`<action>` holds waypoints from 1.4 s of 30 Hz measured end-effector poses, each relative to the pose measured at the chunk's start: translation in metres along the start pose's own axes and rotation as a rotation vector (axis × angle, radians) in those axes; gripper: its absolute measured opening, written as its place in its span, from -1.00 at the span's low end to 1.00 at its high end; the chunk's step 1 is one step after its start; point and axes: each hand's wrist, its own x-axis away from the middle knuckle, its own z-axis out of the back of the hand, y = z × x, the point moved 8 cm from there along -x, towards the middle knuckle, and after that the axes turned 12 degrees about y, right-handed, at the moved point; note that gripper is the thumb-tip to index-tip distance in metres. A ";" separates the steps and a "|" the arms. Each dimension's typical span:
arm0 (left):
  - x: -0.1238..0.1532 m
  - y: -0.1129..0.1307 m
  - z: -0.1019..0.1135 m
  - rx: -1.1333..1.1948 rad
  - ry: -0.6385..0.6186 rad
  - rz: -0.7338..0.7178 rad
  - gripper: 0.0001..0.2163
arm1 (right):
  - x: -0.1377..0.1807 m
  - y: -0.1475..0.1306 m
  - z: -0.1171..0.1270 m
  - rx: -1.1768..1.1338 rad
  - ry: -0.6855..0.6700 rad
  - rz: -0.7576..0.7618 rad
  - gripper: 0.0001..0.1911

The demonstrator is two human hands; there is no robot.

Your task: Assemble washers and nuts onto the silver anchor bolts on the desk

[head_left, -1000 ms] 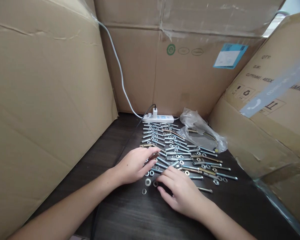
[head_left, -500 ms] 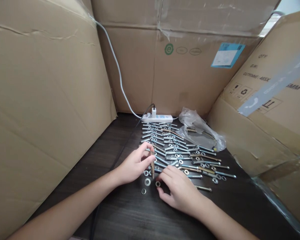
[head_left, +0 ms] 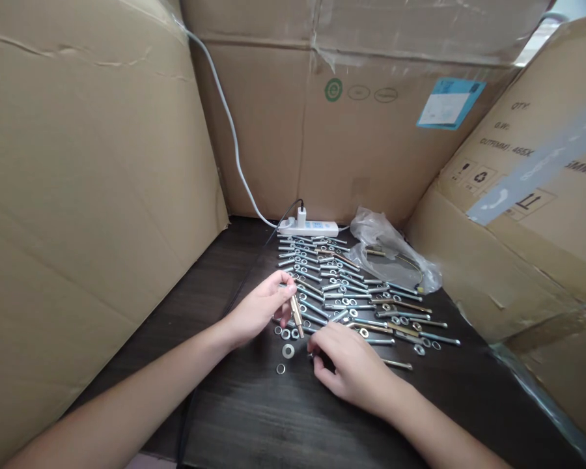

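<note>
My left hand pinches a brass-coloured bolt by its upper end, and the bolt hangs point-down over several loose washers. My right hand rests on the dark table with its fingers curled; what its fingertips hold, if anything, is hidden. A large washer and a smaller washer lie on the table between my hands. Beyond them spreads a pile of bolts, nuts and washers.
Cardboard boxes wall in the dark wooden table on the left, back and right. A white power strip with a cable lies at the back. A crumpled clear plastic bag sits right of the pile.
My left hand has lifted the brass-coloured bolt off the table and turned it upright. My right hand has drawn its fingers in over a small washer.
</note>
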 end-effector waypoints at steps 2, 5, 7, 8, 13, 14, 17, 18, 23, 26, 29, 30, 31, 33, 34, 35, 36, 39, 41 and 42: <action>-0.002 -0.002 0.003 0.015 0.016 0.015 -0.77 | -0.001 0.000 0.002 -0.037 0.010 -0.021 -0.87; -0.004 -0.005 0.005 0.084 0.016 0.038 -0.80 | -0.003 0.006 0.011 -0.277 0.071 -0.189 -0.92; -0.005 -0.006 0.005 0.130 0.013 0.042 -0.81 | -0.003 0.014 0.013 -0.607 0.115 -0.421 -0.94; -0.006 -0.006 0.006 0.143 0.010 0.044 -0.81 | -0.001 0.018 0.012 -0.790 0.132 -0.546 -0.94; -0.007 -0.007 0.006 0.138 -0.027 0.075 -0.77 | -0.004 0.010 -0.003 -1.092 0.067 -0.752 -0.90; -0.008 -0.008 0.006 0.135 -0.028 0.085 -0.76 | -0.006 0.006 -0.005 -0.971 0.029 -0.688 -0.93; -0.009 -0.011 0.008 0.148 -0.019 0.112 -0.76 | -0.013 -0.006 -0.008 -0.417 -0.023 -0.400 -0.90; -0.010 -0.011 0.008 0.160 -0.014 0.118 -0.77 | -0.014 -0.011 -0.010 -0.253 -0.029 -0.312 -0.87; -0.011 -0.010 0.011 0.205 0.009 0.125 -0.86 | -0.013 -0.016 -0.021 0.134 -0.110 -0.145 -0.78; -0.010 -0.007 0.010 0.213 0.007 0.133 -0.85 | -0.012 -0.016 -0.023 0.192 -0.144 -0.117 -0.79; -0.009 -0.007 0.010 0.202 0.004 0.147 -0.83 | -0.012 -0.016 -0.024 0.203 -0.154 -0.110 -0.81; -0.009 -0.008 0.010 0.199 0.003 0.151 -0.82 | -0.012 -0.016 -0.025 0.205 -0.153 -0.115 -0.81; -0.009 -0.009 0.010 0.196 0.000 0.154 -0.82 | -0.012 -0.016 -0.025 0.213 -0.150 -0.124 -0.82; -0.009 -0.011 0.010 0.191 -0.006 0.159 -0.81 | -0.011 -0.016 -0.026 0.238 -0.141 -0.144 -0.82; -0.009 -0.012 0.010 0.188 -0.011 0.160 -0.81 | -0.012 -0.016 -0.026 0.252 -0.136 -0.150 -0.83; -0.009 -0.012 0.009 0.187 -0.016 0.159 -0.81 | -0.012 -0.017 -0.026 0.266 -0.134 -0.154 -0.84; -0.009 -0.013 0.009 0.186 -0.021 0.158 -0.81 | -0.012 -0.018 -0.027 0.276 -0.133 -0.153 -0.84; -0.009 -0.012 0.008 0.181 -0.026 0.157 -0.81 | -0.012 -0.025 -0.031 0.283 -0.156 -0.104 -0.84; -0.009 -0.012 0.008 0.175 -0.023 0.160 -0.81 | -0.011 -0.029 -0.033 0.283 -0.176 -0.065 -0.84; -0.009 -0.012 0.008 0.173 -0.023 0.160 -0.81 | -0.011 -0.030 -0.034 0.284 -0.183 -0.053 -0.84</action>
